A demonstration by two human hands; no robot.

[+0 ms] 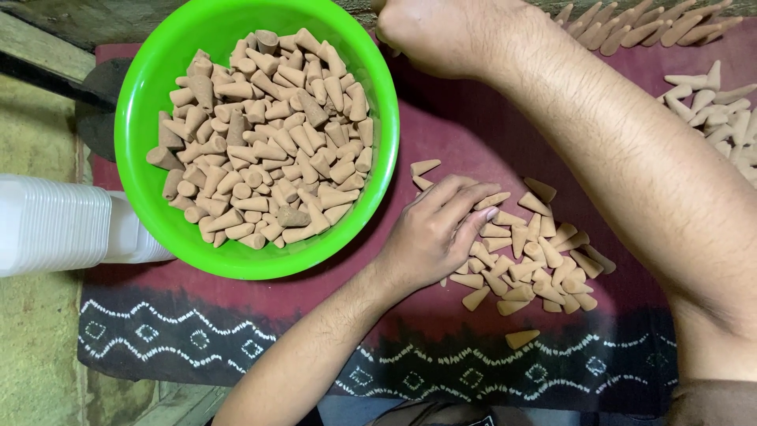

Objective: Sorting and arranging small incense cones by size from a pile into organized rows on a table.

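Left hand lying palm down on the dark red cloth, fingers stretched loosely and open, tips touching the near edge of a loose pile of cones. Nothing gripped there; fingertips resting on the tan cones at the pile's left side. Pile spread flat on the cloth toward its near edge, a few strays apart from it: one cone alone just above the white zigzag border, two more just beyond the fingertips.

Right hand up at the far edge of the cloth, curled into a closed fist beside the rim of the green bowl. Whatever sits inside the fist hidden; cannot tell if anything is held. Forearm running from that fist down across the right side of the cloth, passing over the space between the near pile and the far cones.

Green bowl on the left half of the cloth, round, filled with a heap of cones of the same tan colour, lying every way. Just left of the bowl, touching its wall, a stack of white plastic containers lying on its side, half off the cloth's left edge.

Toward the far right corner, a paler group of cones scattered, and a row of cones lined up along the far edge.
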